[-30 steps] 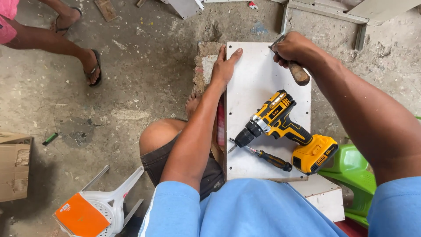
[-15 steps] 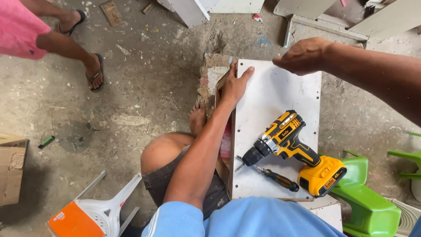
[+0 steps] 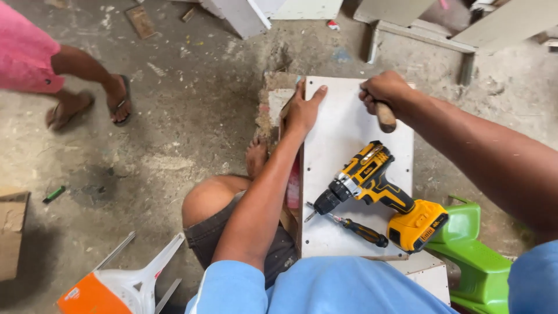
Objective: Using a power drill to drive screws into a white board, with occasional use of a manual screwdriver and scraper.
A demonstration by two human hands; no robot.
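Board (image 3: 343, 145), white and flat, lies under both hands, with the left hand (image 3: 302, 107) spread open and pressed on its far left edge and the right hand (image 3: 383, 90) closed around a wooden tool handle (image 3: 385, 116) over its far right part. Nearer the body than the hands, a yellow cordless drill (image 3: 378, 189) lies on the board, with a small screwdriver (image 3: 354, 228) just beside it.

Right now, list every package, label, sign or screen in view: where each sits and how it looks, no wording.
Cardboard box: far left edge on the floor, brown, cut off by the frame.
Label on the drill battery: yellow block at the board's near right corner, small dark strip on its side.
Label on the drill body: small dark patch on yellow casing.
No signs or screens.
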